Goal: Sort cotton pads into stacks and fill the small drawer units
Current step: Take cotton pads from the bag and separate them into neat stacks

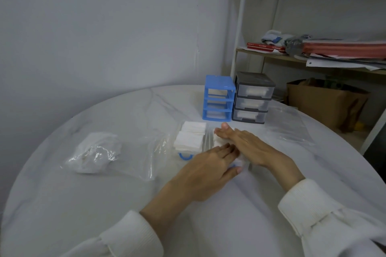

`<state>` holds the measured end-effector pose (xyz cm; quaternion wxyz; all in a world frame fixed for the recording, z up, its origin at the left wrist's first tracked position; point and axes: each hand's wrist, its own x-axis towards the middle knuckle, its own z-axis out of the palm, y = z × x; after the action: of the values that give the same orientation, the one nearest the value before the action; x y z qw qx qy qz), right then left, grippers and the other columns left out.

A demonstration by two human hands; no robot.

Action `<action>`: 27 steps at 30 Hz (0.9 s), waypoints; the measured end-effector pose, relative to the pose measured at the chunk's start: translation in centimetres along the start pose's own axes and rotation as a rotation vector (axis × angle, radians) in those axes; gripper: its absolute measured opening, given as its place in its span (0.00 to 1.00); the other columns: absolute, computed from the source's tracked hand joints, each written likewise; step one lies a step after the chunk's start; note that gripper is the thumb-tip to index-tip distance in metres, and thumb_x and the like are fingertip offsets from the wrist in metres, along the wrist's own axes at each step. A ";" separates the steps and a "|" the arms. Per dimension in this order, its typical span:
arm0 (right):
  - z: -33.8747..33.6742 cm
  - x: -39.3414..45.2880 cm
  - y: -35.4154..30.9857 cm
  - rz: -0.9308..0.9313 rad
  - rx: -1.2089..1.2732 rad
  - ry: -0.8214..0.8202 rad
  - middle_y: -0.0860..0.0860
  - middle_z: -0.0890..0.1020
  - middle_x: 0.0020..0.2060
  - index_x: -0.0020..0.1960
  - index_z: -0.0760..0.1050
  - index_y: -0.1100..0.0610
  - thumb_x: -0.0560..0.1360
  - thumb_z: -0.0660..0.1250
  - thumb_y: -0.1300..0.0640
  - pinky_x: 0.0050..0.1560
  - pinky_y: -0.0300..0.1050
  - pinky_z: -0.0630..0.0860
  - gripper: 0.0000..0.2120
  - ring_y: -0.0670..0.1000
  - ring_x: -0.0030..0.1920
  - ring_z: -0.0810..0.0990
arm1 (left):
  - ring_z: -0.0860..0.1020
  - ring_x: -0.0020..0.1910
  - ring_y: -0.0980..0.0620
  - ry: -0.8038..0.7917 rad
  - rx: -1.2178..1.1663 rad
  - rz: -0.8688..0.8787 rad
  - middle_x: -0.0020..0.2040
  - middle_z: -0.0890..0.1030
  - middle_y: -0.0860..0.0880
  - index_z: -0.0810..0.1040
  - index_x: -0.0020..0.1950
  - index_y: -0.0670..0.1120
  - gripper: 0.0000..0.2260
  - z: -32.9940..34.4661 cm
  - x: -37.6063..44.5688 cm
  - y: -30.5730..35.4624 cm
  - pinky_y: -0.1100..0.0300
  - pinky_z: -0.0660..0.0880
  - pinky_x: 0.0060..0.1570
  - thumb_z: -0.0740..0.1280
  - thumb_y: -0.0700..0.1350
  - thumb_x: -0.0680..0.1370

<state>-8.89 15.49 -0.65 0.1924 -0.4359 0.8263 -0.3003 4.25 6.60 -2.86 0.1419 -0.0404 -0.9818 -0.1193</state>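
Two neat stacks of white square cotton pads (191, 136) lie in a clear drawer with a blue handle (184, 156) on the round table. Beside them, my right hand (248, 145) lies flat with straight fingers on another pile of pads (219, 141). My left hand (205, 170) rests with straight fingers against the near side of that pile. Behind stand a blue drawer unit (218, 98) with its drawers out and a grey drawer unit (252, 98) whose three clear drawers hold white pads.
A crumpled plastic bag with loose pads (96, 152) lies at the left on a clear sheet. Another clear bag (290, 125) lies at the right. The white marble table (104, 204) meets a wall; a shelf (313, 56) and cardboard box (325, 102) stand behind.
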 end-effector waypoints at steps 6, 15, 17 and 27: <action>-0.2 -0.4 -0.4 0.015 -0.015 -0.034 0.41 0.58 0.74 0.71 0.63 0.39 0.64 0.36 0.24 0.72 0.51 0.40 0.42 0.45 0.76 0.43 | 0.56 0.75 0.54 -0.048 0.043 -0.002 0.77 0.57 0.49 0.53 0.77 0.46 0.25 -0.4 -0.2 -0.4 0.63 0.52 0.71 0.52 0.53 0.83; -0.6 -0.3 0.9 -0.070 0.054 -0.015 0.40 0.58 0.74 0.70 0.63 0.38 0.79 0.43 0.39 0.73 0.49 0.44 0.22 0.45 0.75 0.47 | 0.57 0.75 0.55 -0.031 0.064 -0.019 0.77 0.57 0.50 0.55 0.76 0.46 0.21 -1.0 -0.4 -0.6 0.66 0.51 0.71 0.52 0.47 0.83; -0.9 -0.1 1.4 -0.134 0.008 0.019 0.40 0.62 0.72 0.70 0.64 0.40 0.81 0.47 0.44 0.74 0.48 0.47 0.20 0.47 0.75 0.52 | 0.55 0.75 0.57 -0.018 0.072 -0.022 0.77 0.56 0.52 0.54 0.77 0.47 0.21 -1.1 -0.5 -0.7 0.72 0.46 0.68 0.52 0.46 0.83; -1.9 -0.3 2.4 -0.218 -0.407 -0.112 0.31 0.53 0.67 0.74 0.52 0.42 0.83 0.46 0.54 0.66 0.29 0.40 0.20 0.32 0.69 0.51 | 0.57 0.75 0.54 -0.028 0.120 0.010 0.77 0.57 0.49 0.55 0.76 0.44 0.21 -0.8 -0.7 -1.3 0.63 0.51 0.74 0.50 0.43 0.83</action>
<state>-11.26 17.36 -0.79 0.1126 -0.5685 0.8058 -0.1218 5.03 5.15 -2.63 0.1309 -0.0384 -0.9889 -0.0591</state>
